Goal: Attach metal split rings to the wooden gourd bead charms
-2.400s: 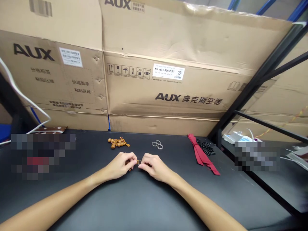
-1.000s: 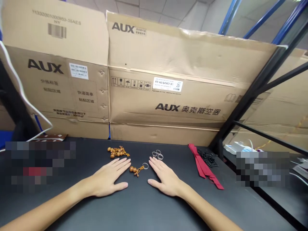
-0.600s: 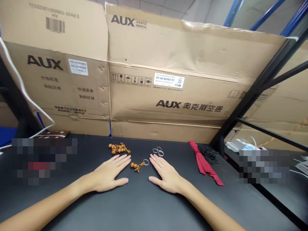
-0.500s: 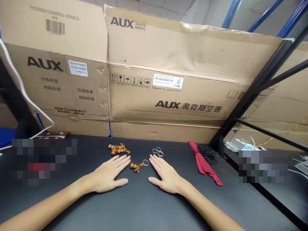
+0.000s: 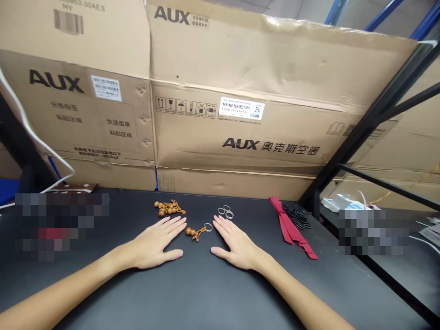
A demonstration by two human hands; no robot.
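My left hand (image 5: 156, 241) lies flat on the black table (image 5: 195, 293), fingers stretched out and thumb apart, holding nothing. Opposite it, my right hand (image 5: 237, 243) rests flat too, palm down and open. Between the two sets of fingertips is a gourd keychain (image 5: 192, 232) with an orange cord and a metal split ring (image 5: 208, 227). Just beyond my left fingertips sits a small pile of brown gourd pendants (image 5: 168, 208) on cords. Three loose split rings (image 5: 226, 211) lie just past my right fingertips.
Red ribbon strips (image 5: 292, 227) and a heap of small black pieces (image 5: 297, 216) lie to the right. Cardboard boxes (image 5: 237, 169) stand along the back edge. Black metal posts (image 5: 364, 137) rise at both sides. A white cable (image 5: 37, 137) hangs at left. Blurred patches hide items at both sides.
The view has tilted slightly downward, so everything appears a little higher or shifted in the picture. Both hands and the things on the table stay in place.
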